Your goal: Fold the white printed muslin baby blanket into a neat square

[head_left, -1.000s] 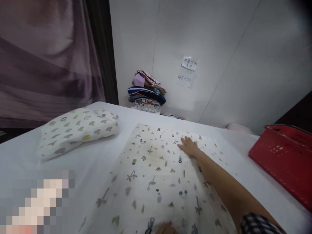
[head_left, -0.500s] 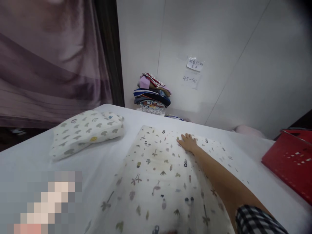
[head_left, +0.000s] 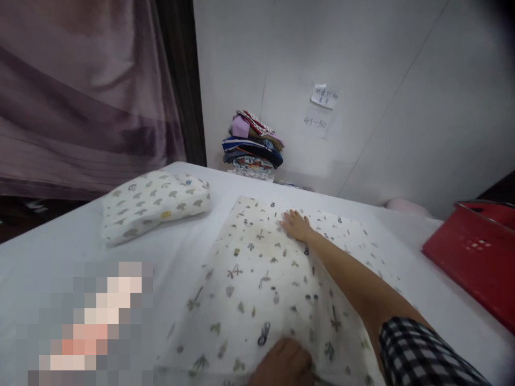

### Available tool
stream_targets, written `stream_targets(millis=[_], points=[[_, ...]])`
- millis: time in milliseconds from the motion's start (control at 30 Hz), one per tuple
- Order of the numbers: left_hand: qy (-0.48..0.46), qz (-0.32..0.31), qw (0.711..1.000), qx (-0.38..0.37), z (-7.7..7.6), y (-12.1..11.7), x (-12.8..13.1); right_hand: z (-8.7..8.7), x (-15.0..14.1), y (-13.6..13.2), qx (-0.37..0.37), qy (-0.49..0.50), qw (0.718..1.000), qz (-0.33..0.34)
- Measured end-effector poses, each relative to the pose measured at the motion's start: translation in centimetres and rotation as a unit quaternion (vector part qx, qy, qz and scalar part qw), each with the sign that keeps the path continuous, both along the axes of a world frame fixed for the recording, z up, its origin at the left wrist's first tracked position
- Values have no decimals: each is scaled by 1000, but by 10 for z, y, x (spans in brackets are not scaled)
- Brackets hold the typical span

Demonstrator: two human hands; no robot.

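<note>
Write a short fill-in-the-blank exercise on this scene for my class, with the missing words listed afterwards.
1. The right hand lies flat on a printed ____ spread over the white table.
2. The basket at the right edge is ____ in colour.
3. The stack of folded clothes stands against the ____.
4. The small pillow lies to the ____ of the right hand.

Missing words: cloth; red; wall; left

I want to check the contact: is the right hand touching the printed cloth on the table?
Touching. The head view shows the right hand lying flat, palm down, on the printed cloth, with no gap beneath.
</note>
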State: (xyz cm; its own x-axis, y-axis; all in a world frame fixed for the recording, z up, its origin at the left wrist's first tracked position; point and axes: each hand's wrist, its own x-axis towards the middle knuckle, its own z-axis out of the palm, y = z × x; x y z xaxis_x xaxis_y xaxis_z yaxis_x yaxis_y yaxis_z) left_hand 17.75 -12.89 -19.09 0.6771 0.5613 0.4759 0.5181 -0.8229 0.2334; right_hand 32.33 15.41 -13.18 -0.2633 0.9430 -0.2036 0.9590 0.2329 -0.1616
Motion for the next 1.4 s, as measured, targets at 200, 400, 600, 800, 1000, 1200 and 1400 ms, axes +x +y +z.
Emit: stream_targets(millis=[200, 400, 600, 800, 1000, 1200, 1400], points=[[42, -66, 993, -89, 39, -4, -8, 1, 94, -113, 17, -13, 998, -64], [44, -71, 993, -89, 47, -5, -9, -4, 189, -188, 33, -49, 975, -213], [39, -44, 997, -55, 47, -8, -8, -7, 204, -211, 74, -48, 971, -222], [34, -46, 998, -25, 44, -7, -7, 4, 229, -238, 89, -37, 944, -317], [28, -34, 999, -25, 43, -6, -5, 12, 207, -312, 154, 67, 960, -222], [27, -34, 999, -30, 49, -5, -6, -16, 197, -385, 201, 100, 955, -192], [26, -26, 998, -45, 53, -4, -6, -27, 226, -391, 249, 99, 940, -213]])
